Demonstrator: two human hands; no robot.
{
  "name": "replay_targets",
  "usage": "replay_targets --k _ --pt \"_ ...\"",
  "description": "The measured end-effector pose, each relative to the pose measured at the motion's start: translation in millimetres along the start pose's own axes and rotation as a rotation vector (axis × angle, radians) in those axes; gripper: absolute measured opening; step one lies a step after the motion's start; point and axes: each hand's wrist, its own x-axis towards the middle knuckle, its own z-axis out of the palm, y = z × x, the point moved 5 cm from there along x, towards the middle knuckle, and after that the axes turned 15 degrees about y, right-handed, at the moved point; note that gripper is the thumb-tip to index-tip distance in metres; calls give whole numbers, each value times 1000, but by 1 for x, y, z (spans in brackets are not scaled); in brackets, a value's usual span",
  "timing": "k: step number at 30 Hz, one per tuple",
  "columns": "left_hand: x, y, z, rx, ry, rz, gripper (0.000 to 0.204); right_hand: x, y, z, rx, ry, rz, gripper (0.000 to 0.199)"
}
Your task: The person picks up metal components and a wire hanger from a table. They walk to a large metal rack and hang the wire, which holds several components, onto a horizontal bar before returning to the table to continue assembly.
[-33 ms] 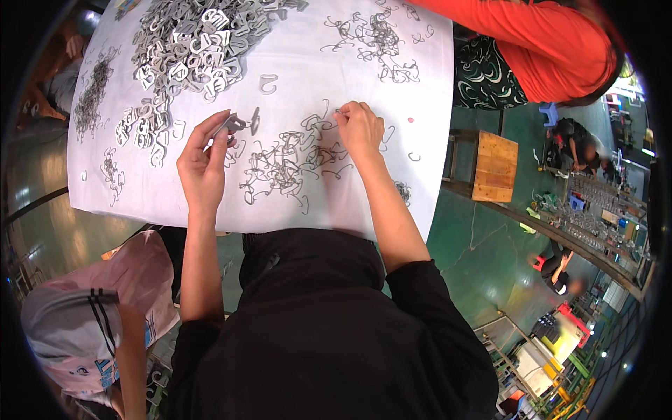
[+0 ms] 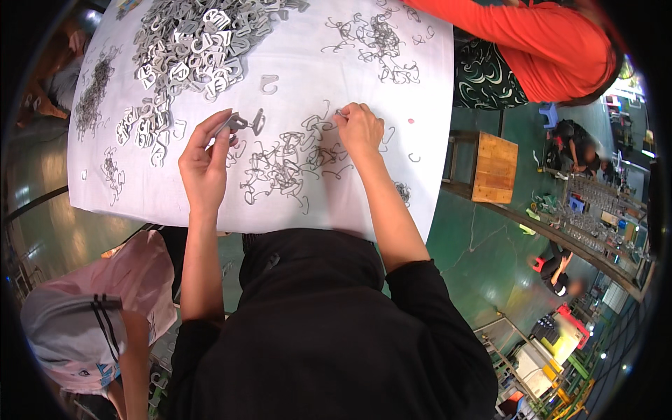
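Observation:
My left hand [image 2: 205, 157] pinches a grey hook-shaped piece [image 2: 236, 122] above the white-covered table, with one end of the piece sticking out to the right. Just right of it, my right hand [image 2: 361, 128] has thumb and fingers pressed together at the edge of a tangle of thin, dark curved strips [image 2: 280, 164]. A small grey tip shows at those fingers; its kind cannot be made out. Beyond my left hand lies a large heap of flat grey hook-shaped pieces [image 2: 199, 49]. One such piece [image 2: 268, 85] lies alone between the heap and my hands.
More curved strips lie in piles at the far right [image 2: 381, 38] and far left [image 2: 94, 94] of the white sheet [image 2: 301, 63]. A person in a red sleeve [image 2: 518, 31] is at the far right, and one in a grey cap [image 2: 70, 336] at the near left. A wooden stool [image 2: 495, 168] stands right.
The grey hook-shaped piece in my left hand has turned slightly and shifted a little right. My right hand stays almost still. The person in the cap has moved slightly.

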Motion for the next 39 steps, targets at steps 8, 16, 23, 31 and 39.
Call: replay_targets --k 8,16,23,31,39 --pt "-8 2 10 -38 -1 1 20 -5 12 4 201 -75 82 14" --pt "-17 -5 29 -38 -1 -28 17 -13 -68 -74 1229 -331 424 10" --pt "-19 17 50 -16 4 29 13 -13 -100 -101 1412 -145 401 27" --pt "-11 5 67 69 -23 243 15 -10 -100 -106 1413 167 285 24" --pt "85 -115 88 1035 157 199 34 3 -78 -115 1390 286 172 25"
